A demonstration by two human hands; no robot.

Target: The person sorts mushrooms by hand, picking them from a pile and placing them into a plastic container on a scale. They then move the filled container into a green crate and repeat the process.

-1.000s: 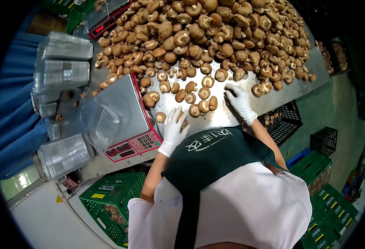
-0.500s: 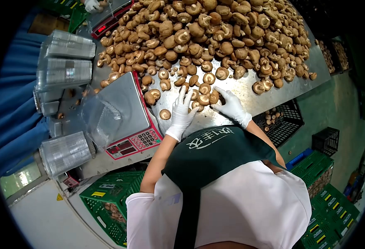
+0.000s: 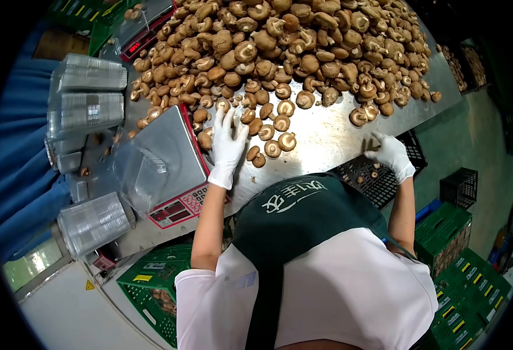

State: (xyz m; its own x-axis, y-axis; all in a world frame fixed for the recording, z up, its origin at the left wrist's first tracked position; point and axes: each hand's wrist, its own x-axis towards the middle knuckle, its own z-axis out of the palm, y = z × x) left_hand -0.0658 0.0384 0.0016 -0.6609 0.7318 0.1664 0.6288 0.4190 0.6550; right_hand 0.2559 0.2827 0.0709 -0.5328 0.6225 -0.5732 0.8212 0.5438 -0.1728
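Mushrooms point(image 3: 273, 149) near front edge of bench point(image 3: 320, 140); left hand point(image 3: 227, 150) fingers spread beside scale point(image 3: 193, 200); right hand point(image 3: 393, 154) loosely open, apparently empty, above black crate point(image 3: 379, 195).

Dark green apron point(image 3: 309, 219), centre: white Chinese characters, 农 legible, rest unsure. Yellow triangular warning sign point(image 3: 89, 284) on white panel point(image 3: 64, 309), lower left. Red scale digits point(image 3: 134, 47), upper left: blurred.
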